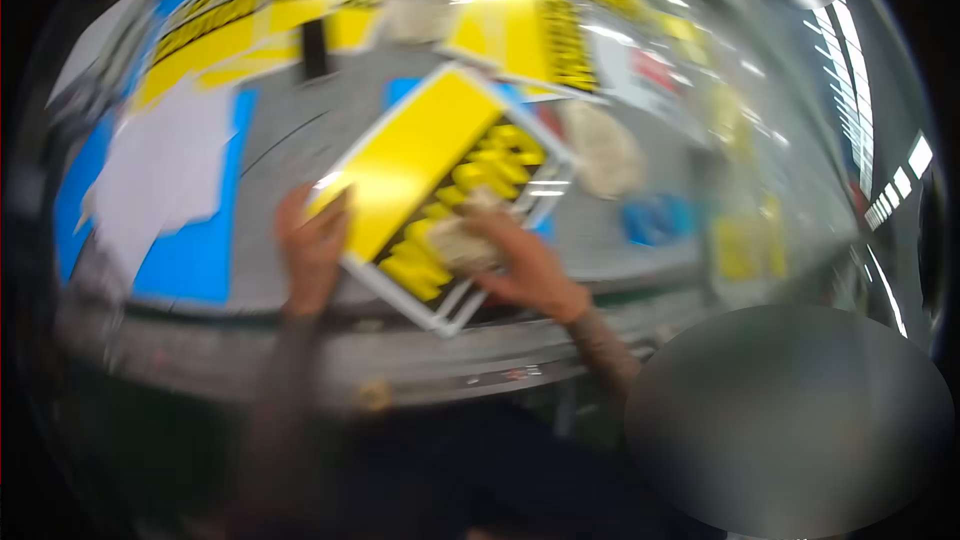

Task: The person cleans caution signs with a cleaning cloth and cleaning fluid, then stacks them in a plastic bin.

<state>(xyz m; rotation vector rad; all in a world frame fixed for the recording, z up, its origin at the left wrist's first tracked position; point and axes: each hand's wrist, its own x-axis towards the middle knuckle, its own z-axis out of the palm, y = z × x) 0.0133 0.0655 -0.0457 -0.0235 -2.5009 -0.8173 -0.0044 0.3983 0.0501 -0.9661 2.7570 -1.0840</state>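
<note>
Dark clothing (pixel 480 465) fills the bottom centre. Mid-frame, the left hand (pixel 315 240) grips a yellow sign (pixel 435 175); the right hand (pixel 525 265) holds a pale rag (pixel 460 245), apparently wiping; another stroke calls for steady support.

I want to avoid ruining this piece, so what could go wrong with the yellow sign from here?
The near corner of the yellow sign reaches the front edge of the table, so it could tip or slip if the left hand loosens at its side. The pale wad under the right hand lies over the black band, so any grit in it might scuff the print.
</note>
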